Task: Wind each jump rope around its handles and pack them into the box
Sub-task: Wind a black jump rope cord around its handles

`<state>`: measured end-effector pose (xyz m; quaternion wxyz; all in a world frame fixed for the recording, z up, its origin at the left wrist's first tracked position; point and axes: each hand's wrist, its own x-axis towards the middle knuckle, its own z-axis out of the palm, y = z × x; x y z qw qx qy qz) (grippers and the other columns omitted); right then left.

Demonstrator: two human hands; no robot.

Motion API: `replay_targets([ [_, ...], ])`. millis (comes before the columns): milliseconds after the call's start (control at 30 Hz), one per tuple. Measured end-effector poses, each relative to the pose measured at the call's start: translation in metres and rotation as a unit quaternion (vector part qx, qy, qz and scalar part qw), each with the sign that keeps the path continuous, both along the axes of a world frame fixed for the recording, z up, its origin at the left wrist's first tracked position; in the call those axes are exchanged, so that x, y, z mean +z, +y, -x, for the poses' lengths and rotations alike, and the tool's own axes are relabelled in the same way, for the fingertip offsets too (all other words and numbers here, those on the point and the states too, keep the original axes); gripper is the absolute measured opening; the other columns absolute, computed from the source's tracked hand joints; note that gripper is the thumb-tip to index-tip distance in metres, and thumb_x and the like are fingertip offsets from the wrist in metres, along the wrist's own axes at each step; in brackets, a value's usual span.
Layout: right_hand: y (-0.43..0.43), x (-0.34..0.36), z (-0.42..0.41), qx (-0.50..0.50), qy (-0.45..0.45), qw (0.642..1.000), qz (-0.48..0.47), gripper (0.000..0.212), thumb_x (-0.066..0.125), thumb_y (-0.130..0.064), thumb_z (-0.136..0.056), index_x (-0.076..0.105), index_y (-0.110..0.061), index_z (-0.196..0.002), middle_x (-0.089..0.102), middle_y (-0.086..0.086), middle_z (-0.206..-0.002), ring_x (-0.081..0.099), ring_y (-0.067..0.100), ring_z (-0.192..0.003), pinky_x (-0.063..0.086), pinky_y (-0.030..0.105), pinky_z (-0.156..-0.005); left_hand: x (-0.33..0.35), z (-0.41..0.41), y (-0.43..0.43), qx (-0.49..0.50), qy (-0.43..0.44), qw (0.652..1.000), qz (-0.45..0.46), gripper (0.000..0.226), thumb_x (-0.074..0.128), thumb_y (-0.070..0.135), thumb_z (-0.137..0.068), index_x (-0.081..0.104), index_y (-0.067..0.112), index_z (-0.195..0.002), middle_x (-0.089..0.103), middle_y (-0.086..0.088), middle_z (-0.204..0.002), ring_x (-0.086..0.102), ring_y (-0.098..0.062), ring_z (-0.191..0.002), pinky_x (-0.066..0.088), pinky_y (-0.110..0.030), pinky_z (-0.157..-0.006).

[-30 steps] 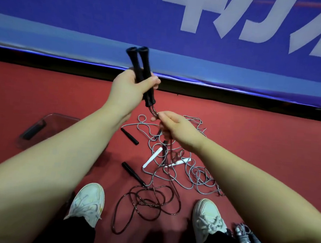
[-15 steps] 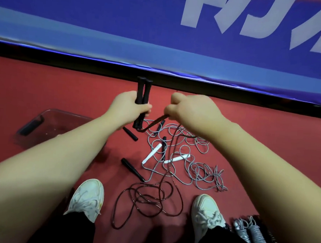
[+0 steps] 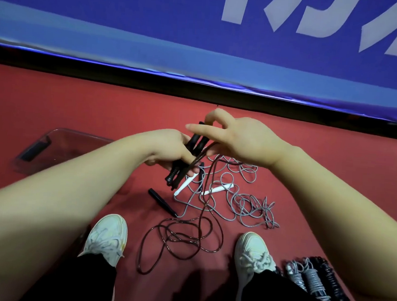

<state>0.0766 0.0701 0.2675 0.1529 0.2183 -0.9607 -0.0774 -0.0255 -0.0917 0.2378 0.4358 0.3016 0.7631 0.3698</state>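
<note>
Winding is in progress on one rope. The left hand [image 3: 167, 151] has its fingers wrapped round the pair of black handles [image 3: 197, 142], held side by side above the floor [image 3: 79, 99]. The dark rope [image 3: 182, 237] runs taut from the handles into the underside of the right hand [image 3: 247, 142], where the lower fingers appear curled on it (the forefinger is stretched out straight). Most of this rope lies slack in loops between the shoes.

Risks noted:
- The rising strands cross the grey rope [image 3: 243, 207] and pass close to its white handles [image 3: 217, 189]. Pulling slack through could snag that tangle and drag it along.
- The loops on the floor overlap one another, so a hard pull may tighten them into a knot.
- Loss of tension at the right hand would likely let the turns slip off the handles.

The clear box [image 3: 75, 151] stands well to the left; wound bundles [image 3: 310, 279] lie beside the right shoe, not yet packed.
</note>
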Motion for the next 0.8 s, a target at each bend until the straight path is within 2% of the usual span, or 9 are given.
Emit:
replay_targets([
  [167, 0.001, -0.003, 0.002, 0.001, 0.006, 1.0, 0.03, 0.051, 0.041, -0.047, -0.087, 0.041, -0.025, -0.134, 0.05, 0.019, -0.124, 0.039, 0.019, -0.049, 0.034, 0.024, -0.047, 0.006, -0.004, -0.001, -0.011, -0.027, 1.0, 0.012, 0.008, 0.059, 0.008, -0.091, 0.058, 0.014, -0.085, 0.073, 0.0, -0.075, 0.071, -0.012, -0.07, 0.047, -0.017, -0.051],
  [333, 0.012, -0.003, -0.007, -0.154, -0.113, 0.957, 0.217, 0.023, 0.057, -0.034, -0.091, 0.058, -0.015, -0.103, 0.052, 0.001, -0.102, 0.051, 0.011, -0.065, 0.041, 0.028, -0.069, 0.009, 0.021, -0.006, 0.225, -0.046, 0.957, -0.176, 0.01, 0.059, 0.005, -0.09, 0.057, 0.013, -0.085, 0.071, 0.003, -0.063, 0.069, -0.01, -0.062, 0.057, -0.024, -0.063],
  [367, 0.015, -0.003, -0.011, -0.2, -0.219, 0.915, 0.274, 0.019, 0.055, -0.032, -0.093, 0.058, -0.013, -0.095, 0.057, -0.002, -0.089, 0.053, 0.01, -0.064, 0.043, 0.03, -0.069, 0.013, 0.027, -0.008, 0.262, -0.051, 0.938, -0.223, 0.011, 0.059, 0.005, -0.09, 0.057, 0.013, -0.084, 0.071, 0.003, -0.066, 0.069, -0.01, -0.066, 0.057, -0.024, -0.068],
  [433, 0.013, -0.01, -0.017, -0.25, -0.437, 0.768, 0.397, 0.034, 0.047, -0.035, -0.096, 0.061, -0.005, -0.097, 0.064, -0.002, -0.075, 0.057, 0.007, -0.061, 0.047, 0.027, -0.064, 0.018, 0.03, -0.009, 0.292, -0.041, 0.911, -0.287, 0.013, 0.059, 0.005, -0.091, 0.057, 0.015, -0.083, 0.071, 0.001, -0.075, 0.069, -0.009, -0.07, 0.056, -0.025, -0.074],
  [500, 0.002, -0.022, -0.015, -0.245, -0.501, 0.668, 0.493, 0.055, 0.045, -0.048, -0.088, 0.061, 0.0, -0.108, 0.069, 0.005, -0.092, 0.065, 0.01, -0.078, 0.053, 0.027, -0.076, 0.022, 0.025, -0.005, 0.28, 0.001, 0.907, -0.314, 0.014, 0.06, 0.005, -0.09, 0.057, 0.016, -0.082, 0.069, -0.002, -0.082, 0.068, -0.01, -0.073, 0.054, -0.029, -0.08],
  [567, -0.011, -0.033, -0.003, -0.231, -0.44, 0.669, 0.552, 0.056, 0.045, -0.054, -0.087, 0.062, -0.005, -0.108, 0.067, 0.008, -0.106, 0.062, 0.015, -0.098, 0.044, 0.037, -0.102, 0.023, 0.02, 0.0, 0.255, 0.037, 0.907, -0.334, 0.014, 0.062, 0.005, -0.087, 0.059, 0.016, -0.08, 0.069, -0.006, -0.086, 0.068, -0.014, -0.077, 0.052, -0.035, -0.084],
  [633, -0.026, -0.036, 0.011, -0.216, -0.346, 0.667, 0.623, 0.033, 0.044, -0.037, -0.097, 0.059, -0.009, -0.108, 0.065, 0.004, -0.095, 0.062, 0.01, -0.086, 0.046, 0.026, -0.094, 0.025, 0.017, 0.005, 0.242, 0.081, 0.904, -0.343, 0.009, 0.068, 0.013, -0.081, 0.061, 0.018, -0.078, 0.071, -0.011, -0.089, 0.069, -0.018, -0.083, 0.053, -0.04, -0.088],
  [667, -0.033, -0.036, 0.017, -0.208, -0.301, 0.697, 0.616, 0.028, 0.044, -0.029, -0.099, 0.057, -0.008, -0.113, 0.062, 0.0, -0.087, 0.061, 0.007, -0.077, 0.046, 0.018, -0.082, 0.027, 0.016, 0.006, 0.246, 0.106, 0.901, -0.341, 0.007, 0.069, 0.019, -0.075, 0.062, 0.021, -0.077, 0.072, -0.011, -0.09, 0.069, -0.021, -0.086, 0.053, -0.042, -0.089],
  [800, -0.044, -0.03, 0.024, -0.239, -0.116, 0.94, 0.213, 0.035, 0.04, -0.034, -0.1, 0.055, -0.015, -0.125, 0.061, 0.004, -0.107, 0.059, 0.024, -0.097, 0.039, 0.027, -0.073, 0.024, 0.02, 0.006, 0.274, 0.21, 0.888, -0.304, 0.004, 0.066, 0.025, -0.073, 0.063, 0.026, -0.07, 0.073, -0.004, -0.082, 0.069, -0.022, -0.086, 0.052, -0.048, -0.088],
])
